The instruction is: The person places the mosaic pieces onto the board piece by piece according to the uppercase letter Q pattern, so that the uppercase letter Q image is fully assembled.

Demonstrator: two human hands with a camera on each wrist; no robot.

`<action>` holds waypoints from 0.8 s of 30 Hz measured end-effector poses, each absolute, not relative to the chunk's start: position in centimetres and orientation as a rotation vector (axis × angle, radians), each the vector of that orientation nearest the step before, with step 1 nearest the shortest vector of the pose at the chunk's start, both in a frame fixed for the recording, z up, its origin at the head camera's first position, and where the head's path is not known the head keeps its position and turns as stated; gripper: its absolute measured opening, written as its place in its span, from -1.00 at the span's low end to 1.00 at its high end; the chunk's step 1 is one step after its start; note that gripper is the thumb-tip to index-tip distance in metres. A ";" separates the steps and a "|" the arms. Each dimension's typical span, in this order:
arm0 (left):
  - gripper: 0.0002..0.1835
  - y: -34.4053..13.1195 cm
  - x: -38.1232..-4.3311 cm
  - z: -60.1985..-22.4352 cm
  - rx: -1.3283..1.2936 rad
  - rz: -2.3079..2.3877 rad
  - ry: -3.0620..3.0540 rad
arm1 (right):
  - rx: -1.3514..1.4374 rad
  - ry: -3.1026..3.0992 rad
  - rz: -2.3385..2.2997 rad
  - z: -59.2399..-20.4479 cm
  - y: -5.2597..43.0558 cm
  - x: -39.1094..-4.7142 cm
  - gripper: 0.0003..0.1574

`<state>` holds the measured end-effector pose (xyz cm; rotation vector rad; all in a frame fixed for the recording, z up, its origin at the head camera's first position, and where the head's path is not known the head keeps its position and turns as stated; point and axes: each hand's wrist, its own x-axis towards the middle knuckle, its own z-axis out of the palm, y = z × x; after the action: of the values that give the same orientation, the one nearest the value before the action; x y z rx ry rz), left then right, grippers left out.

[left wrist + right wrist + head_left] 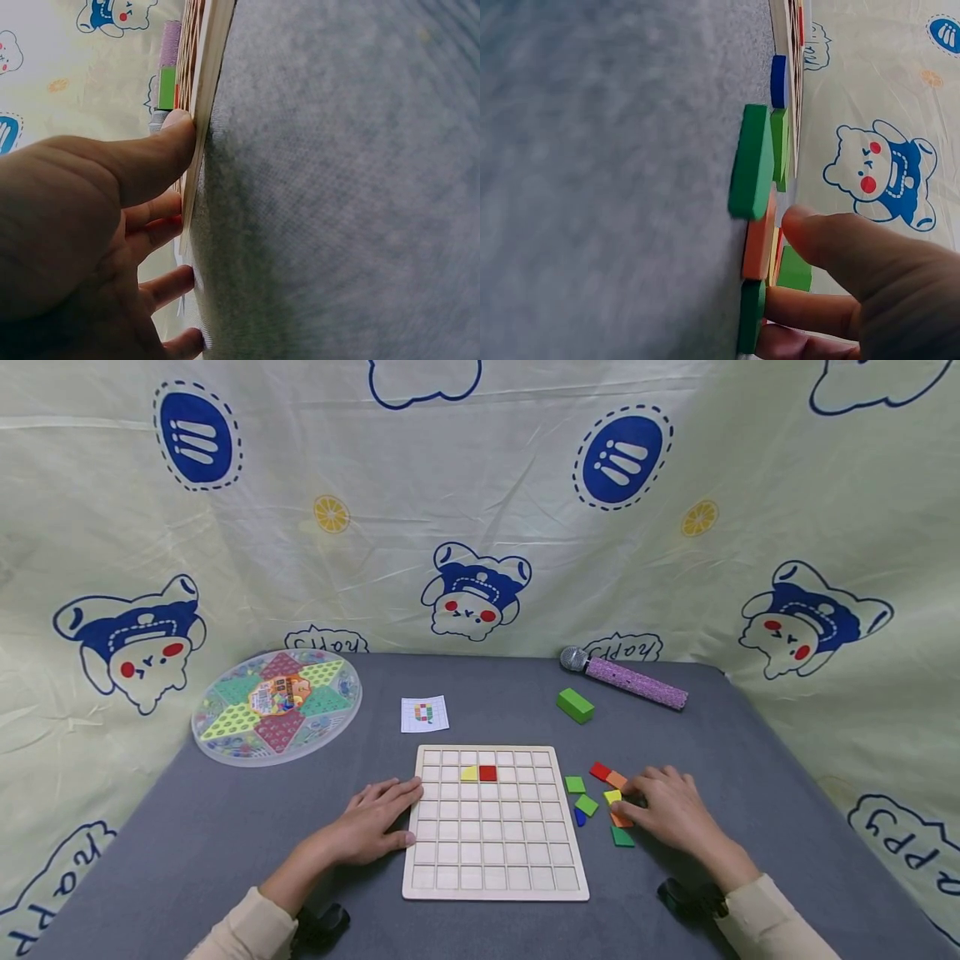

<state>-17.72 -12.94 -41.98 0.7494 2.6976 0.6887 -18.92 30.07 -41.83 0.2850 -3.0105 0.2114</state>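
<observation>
A pale wooden grid board [495, 895] lies on the table, with a yellow triangular tile [469, 773] and a red square tile [487, 773] side by side in an upper row. My left hand [375, 827] touches the board's left edge, fingers spread; the thumb is at the rim in the left wrist view. On the right, my right hand [671, 806] reaches over loose tiles, thumb and fingertips apart around a yellow tile [612, 797] and an orange tile [621, 820]. A dark green tile [754, 161] lies near the thumb; another green tile [751, 319] is by the fingertips.
Between board and right hand lie light green tiles [587, 806] and a blue tile [580, 817]; a red tile [600, 771] is just beyond. Farther back are a green block [575, 706], a purple microphone [633, 683], a pattern card [408, 717] and a round game board [240, 689].
</observation>
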 end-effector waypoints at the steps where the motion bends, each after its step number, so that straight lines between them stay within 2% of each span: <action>1: -0.31 -12.9 -17.7 -42.0 0.750 0.688 2.698 | 0.286 -3.011 0.205 -41.9 29.9 -19.0 -0.58; 10: -0.31 -13.0 -17.7 -42.0 0.756 0.691 2.694 | 0.306 -3.029 0.187 -41.7 28.8 -19.4 -0.55; 24: -0.31 -13.0 -17.7 -42.0 0.742 0.684 2.689 | 0.332 -3.021 0.236 -41.9 28.0 -19.6 -0.71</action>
<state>-17.75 -12.98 -42.01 0.7422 2.6891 0.6837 -19.59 28.02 -41.94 0.3324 -3.0214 0.2365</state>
